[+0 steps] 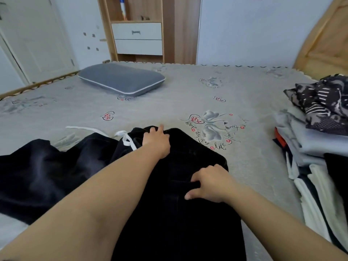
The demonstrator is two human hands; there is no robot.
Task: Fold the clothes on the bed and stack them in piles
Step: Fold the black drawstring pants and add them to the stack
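A black garment (188,213) lies lengthwise on the bed in front of me, its far end towards the middle of the bed. My left hand (157,141) grips the far top edge of it, fingers curled over the cloth. My right hand (209,182) pinches a fold of the same garment nearer its right side. A second dark garment (41,174) with a white drawstring (126,138) lies spread at the left. Folded clothes are stacked in a pile (318,159) at the right edge of the bed.
The bed has a grey printed sheet (169,102). A grey pillow (121,80) lies at the far left. A dark patterned cloth (323,102) tops the right pile. A wooden shelf with white drawers (138,38) stands beyond the bed, a wooden headboard (323,44) at the right.
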